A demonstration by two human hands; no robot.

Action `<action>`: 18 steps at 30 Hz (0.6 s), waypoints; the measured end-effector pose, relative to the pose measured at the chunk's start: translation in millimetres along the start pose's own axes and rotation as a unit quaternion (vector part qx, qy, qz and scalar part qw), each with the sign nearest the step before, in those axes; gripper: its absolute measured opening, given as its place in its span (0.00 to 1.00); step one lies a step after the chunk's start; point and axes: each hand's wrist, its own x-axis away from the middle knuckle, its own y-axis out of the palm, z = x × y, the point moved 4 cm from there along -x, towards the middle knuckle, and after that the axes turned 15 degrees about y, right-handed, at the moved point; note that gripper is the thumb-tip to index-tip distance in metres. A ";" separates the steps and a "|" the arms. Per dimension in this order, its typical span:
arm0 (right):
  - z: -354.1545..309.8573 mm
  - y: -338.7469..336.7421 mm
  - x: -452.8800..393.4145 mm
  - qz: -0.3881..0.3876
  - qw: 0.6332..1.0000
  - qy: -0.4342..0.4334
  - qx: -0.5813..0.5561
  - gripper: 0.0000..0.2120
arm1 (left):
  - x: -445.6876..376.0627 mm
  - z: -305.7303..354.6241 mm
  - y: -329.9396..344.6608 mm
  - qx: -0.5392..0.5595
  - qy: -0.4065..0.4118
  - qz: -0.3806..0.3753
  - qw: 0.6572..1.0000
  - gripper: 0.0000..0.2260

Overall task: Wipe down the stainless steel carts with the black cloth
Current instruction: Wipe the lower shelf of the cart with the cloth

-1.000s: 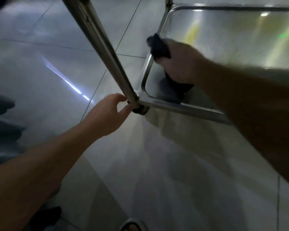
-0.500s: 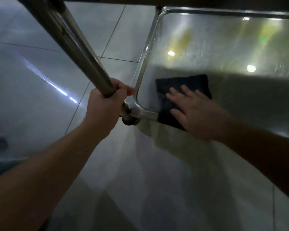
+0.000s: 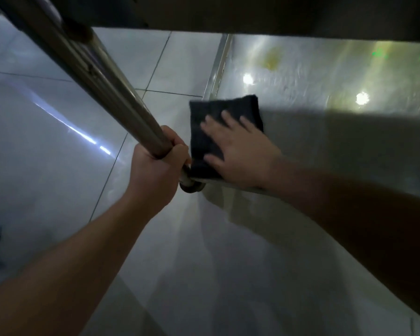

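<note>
The stainless steel cart's bottom shelf (image 3: 325, 76) fills the upper right, shiny with light reflections. A black cloth (image 3: 218, 112) lies flat on the shelf's near left corner. My right hand (image 3: 243, 151) presses on the cloth with straight, spread fingers. My left hand (image 3: 155, 173) grips the cart's upright steel post (image 3: 87, 71) just above the corner joint, fingers curled round it. The cloth's near part is hidden under my right hand.
Pale glossy floor tiles (image 3: 46, 146) spread to the left and below the cart. A caster (image 3: 192, 186) shows under the shelf corner. A dark upper shelf edge (image 3: 252, 13) hangs across the top of the view.
My left hand moved from reaching for the post to gripping it. My right hand went from clutching the bunched cloth to pressing it flat, then slid it left towards the corner.
</note>
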 end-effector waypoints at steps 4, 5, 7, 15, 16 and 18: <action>33.8 -6.3 16.9 0.016 0.999 -0.031 0.009 0.32 | 1.4 -0.6 1.2 0.004 0.004 -0.002 1.000 0.03; 42.0 -12.9 4.6 0.034 0.999 0.000 0.012 0.32 | 0.8 -0.5 1.2 0.004 0.005 -0.005 1.000 0.04; 53.2 -28.6 -32.0 0.062 0.995 0.080 0.006 0.35 | 0.3 0.1 0.5 0.009 0.007 -0.001 1.000 0.06; 22.5 -26.0 -138.3 0.028 0.978 0.199 -0.049 0.40 | 0.6 0.8 7.0 0.080 -0.018 0.033 0.996 0.05; 17.8 -24.4 -135.6 0.031 0.981 0.186 -0.040 0.40 | 1.4 0.8 6.9 0.082 -0.018 0.031 0.996 0.05; 6.7 -20.5 -119.7 0.031 0.991 0.127 -0.020 0.39 | 2.5 1.7 7.1 0.088 -0.019 0.027 0.996 0.04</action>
